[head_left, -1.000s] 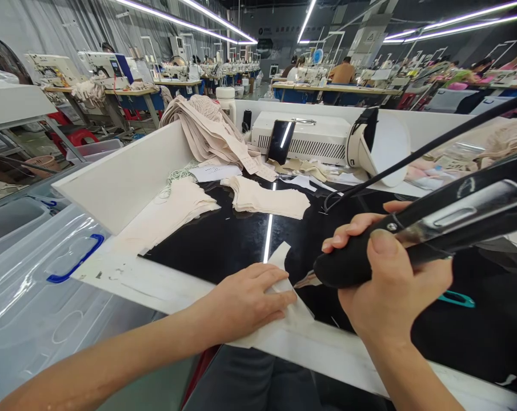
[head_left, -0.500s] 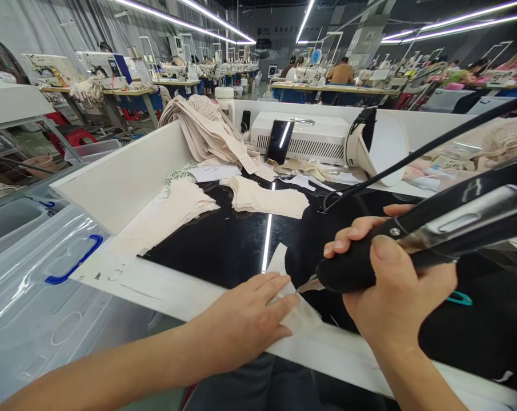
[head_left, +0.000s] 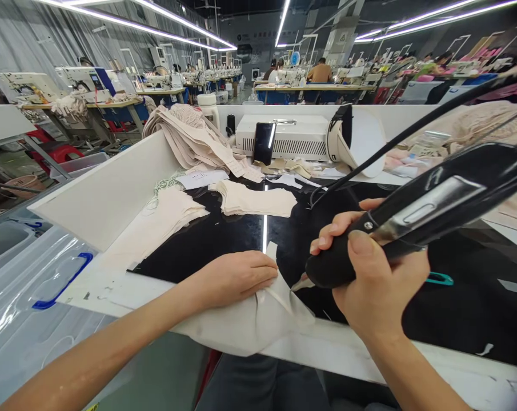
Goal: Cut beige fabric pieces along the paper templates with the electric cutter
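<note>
Left hand (head_left: 236, 277) lies palm down with the fingers stretched flat and close together, pressing a pale fabric piece (head_left: 258, 322) against the near edge of the bench; we see the cloth draped over that edge at six o'clock from the fingertips. Right hand (head_left: 378, 285), at three o'clock from the left, is closed in a fist-like grip around a black hand tool (head_left: 412, 220), thumb laid along its top. We note that the tool's pointed metal tip (head_left: 299, 282) meets the fabric just beside the left fingertips, while its body runs off toward two o'clock and a dark cable (head_left: 412, 128) leaves toward one o'clock. Both hands work over a glossy black worktop (head_left: 224, 240). At three o'clock from the right hand a small teal object (head_left: 440, 278) lies on this surface. At twelve o'clock from the left hand we find a stack of cut pale pieces (head_left: 253, 200), and at eleven o'clock a second stack (head_left: 168, 214). Further out at twelve o'clock stand a phone (head_left: 264, 142) leaning on a white vented box (head_left: 292, 137), with a heap of beige fabric (head_left: 189, 134) at eleven o'clock. A white side panel (head_left: 108, 188) bounds the bench at ten o'clock, and a clear plastic lid with a blue handle (head_left: 61, 282) lies at nine o'clock.
</note>
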A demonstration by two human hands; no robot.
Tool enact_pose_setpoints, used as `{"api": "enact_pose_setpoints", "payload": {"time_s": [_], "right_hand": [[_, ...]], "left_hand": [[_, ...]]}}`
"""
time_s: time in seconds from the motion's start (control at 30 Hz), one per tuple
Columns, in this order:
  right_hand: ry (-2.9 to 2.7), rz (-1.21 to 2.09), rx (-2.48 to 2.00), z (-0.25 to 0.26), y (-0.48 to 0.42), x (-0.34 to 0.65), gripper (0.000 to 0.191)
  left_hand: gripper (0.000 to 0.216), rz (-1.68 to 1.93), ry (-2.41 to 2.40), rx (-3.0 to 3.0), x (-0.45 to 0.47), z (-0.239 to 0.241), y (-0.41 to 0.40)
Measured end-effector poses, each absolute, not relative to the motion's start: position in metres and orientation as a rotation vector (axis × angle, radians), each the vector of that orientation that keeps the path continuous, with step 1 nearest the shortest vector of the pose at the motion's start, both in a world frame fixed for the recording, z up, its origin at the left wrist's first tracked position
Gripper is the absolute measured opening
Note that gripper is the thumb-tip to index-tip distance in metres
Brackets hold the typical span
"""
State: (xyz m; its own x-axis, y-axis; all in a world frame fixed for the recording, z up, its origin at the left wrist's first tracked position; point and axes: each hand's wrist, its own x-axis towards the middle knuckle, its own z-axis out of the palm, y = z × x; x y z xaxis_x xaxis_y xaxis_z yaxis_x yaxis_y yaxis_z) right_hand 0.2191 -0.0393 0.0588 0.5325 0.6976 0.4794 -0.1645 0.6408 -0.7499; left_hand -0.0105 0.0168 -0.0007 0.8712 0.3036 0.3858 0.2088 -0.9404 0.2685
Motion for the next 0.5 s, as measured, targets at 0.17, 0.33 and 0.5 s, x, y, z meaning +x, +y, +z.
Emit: {"api": "enact_pose_setpoints", "payload": {"time_s": [0.17, 0.33, 0.5], "right_hand": [[-0.853, 0.568, -0.699, 0.058, -0.041, 0.218, 0.061], [-0.843, 0.587, -0.719, 0.056, -0.041, 0.22, 0.06], [-0.854, 0.555, -0.7, 0.058, -0.039, 0.219, 0.054]], "left_hand": [[0.031, 0.541, 0.394, 2.881, -0.02, 0.005, 0.012], [0.03, 0.462, 0.324, 3.039, -0.019, 0.012, 0.006], [0.032, 0.476, 0.363, 3.062, -0.016, 0.009, 0.0]]}}
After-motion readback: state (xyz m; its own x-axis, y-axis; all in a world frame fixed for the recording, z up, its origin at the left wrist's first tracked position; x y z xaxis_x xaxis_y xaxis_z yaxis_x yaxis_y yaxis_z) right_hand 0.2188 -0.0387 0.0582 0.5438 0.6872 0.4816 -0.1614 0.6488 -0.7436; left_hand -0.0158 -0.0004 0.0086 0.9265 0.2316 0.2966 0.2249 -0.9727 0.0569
